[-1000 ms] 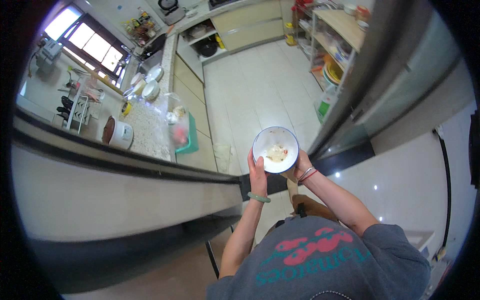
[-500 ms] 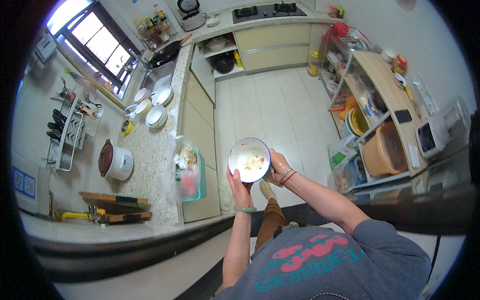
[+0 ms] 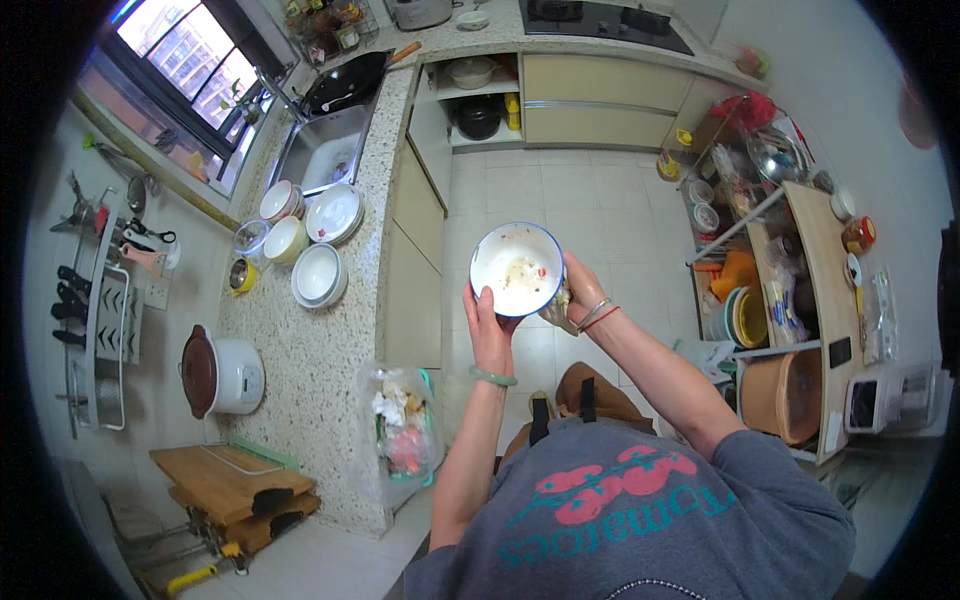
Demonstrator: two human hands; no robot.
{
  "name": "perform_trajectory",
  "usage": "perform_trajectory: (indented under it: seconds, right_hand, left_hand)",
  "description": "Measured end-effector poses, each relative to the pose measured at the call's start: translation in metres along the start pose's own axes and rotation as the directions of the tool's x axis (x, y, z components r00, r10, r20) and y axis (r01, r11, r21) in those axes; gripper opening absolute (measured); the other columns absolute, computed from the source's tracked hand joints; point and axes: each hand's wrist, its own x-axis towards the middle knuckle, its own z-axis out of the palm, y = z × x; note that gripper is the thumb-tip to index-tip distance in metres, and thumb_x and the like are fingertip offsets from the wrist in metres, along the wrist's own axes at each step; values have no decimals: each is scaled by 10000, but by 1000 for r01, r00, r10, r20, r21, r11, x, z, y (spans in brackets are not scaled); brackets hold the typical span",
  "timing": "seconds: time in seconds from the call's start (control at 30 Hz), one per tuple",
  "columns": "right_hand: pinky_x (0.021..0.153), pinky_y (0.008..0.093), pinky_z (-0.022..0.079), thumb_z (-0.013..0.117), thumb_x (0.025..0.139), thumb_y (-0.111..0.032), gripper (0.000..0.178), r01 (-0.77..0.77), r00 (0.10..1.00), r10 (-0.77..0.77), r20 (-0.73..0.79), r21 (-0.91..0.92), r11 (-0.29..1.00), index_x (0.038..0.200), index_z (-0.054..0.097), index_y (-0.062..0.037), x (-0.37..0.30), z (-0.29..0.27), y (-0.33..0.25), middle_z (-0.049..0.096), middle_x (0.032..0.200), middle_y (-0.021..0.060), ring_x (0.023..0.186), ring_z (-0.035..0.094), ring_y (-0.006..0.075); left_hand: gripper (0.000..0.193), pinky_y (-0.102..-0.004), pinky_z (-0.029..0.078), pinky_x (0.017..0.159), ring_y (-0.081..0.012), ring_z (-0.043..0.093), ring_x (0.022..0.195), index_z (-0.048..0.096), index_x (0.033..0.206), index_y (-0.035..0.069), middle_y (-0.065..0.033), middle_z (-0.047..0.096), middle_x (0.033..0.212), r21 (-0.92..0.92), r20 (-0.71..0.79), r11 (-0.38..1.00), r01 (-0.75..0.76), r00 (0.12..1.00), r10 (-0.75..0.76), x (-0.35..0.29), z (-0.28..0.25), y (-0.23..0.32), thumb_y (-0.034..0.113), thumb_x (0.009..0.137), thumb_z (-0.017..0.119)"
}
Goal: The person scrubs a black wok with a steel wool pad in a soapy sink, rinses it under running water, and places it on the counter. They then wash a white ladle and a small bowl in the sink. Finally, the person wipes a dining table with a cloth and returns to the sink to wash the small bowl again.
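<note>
A white bowl with a blue rim (image 3: 505,255) is tipped so its inside shows, with pale food scraps and a small red bit at the bottom. My left hand (image 3: 490,335), a green bangle at its wrist, grips the bowl's near left side, thumb over the rim. Round the right side closes my right hand (image 3: 583,288), its fingers partly hidden behind the bowl. Under that hand shows something crumpled and brownish grey (image 3: 560,316) that I cannot make out. Left of my left forearm, a clear plastic bag with scraps (image 3: 402,425) hangs in a green holder at the counter's edge.
Stacked white bowls (image 3: 320,275) and plates (image 3: 335,212) stand on the speckled counter (image 3: 300,350) by the sink (image 3: 325,150), where a wok (image 3: 345,85) rests. A white cooker (image 3: 235,375) and cutting boards (image 3: 230,480) are farther left. A loaded shelf rack (image 3: 790,290) lines the right.
I have moved forward into the kitchen, so the sink and dishes are nearer and the bag is farther back beside me. Both hands still hold the bowl.
</note>
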Motion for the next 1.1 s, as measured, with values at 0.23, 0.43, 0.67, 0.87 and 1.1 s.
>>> perform_trajectory:
  seconds: [0.23,0.43,0.67,0.87,1.1]
  right_hand:
    - [682,370,555,530,871,-259,317,-11,1000,9,-14,-147,989,1040,564,7,147,62,-46,639,930,125,796,648,224]
    - [698,364,550,517,867,-237,297,-107,993,116,27,-235,966,1033,567,4,275,140,-94,638,923,121,797,647,216]
    - [723,361,538,512,864,-221,267,-247,945,313,99,-412,877,996,581,1,402,250,-100,645,903,106,786,646,215]
    - [768,330,495,518,875,-229,291,-272,884,430,182,-547,792,1030,582,8,500,334,-69,625,962,98,853,613,196]
    - [763,270,439,492,893,-226,281,104,843,284,456,-657,746,1049,605,-22,612,453,-26,613,953,47,866,549,126]
  left_hand:
    - [548,-408,466,888,-248,468,1168,245,1388,138,-93,405,1319,-58,-115,998,-16,993,9,155,-4,16,368,931,441]
    - [585,-425,456,911,-273,448,1195,226,1398,118,-118,383,1335,-127,-249,985,-117,965,82,290,2,49,356,924,472]
    - [614,-466,465,898,-306,469,1173,165,1415,107,-158,370,1338,-201,-437,944,-262,886,152,403,-33,103,315,921,464]
    - [469,-461,474,889,-279,538,1068,318,1310,112,-134,484,1246,-322,-513,863,-390,838,187,479,-86,143,310,913,472]
    - [580,-419,499,834,-262,570,1010,285,1349,165,-134,497,1224,-179,-782,882,-437,607,142,585,-178,193,294,860,568]
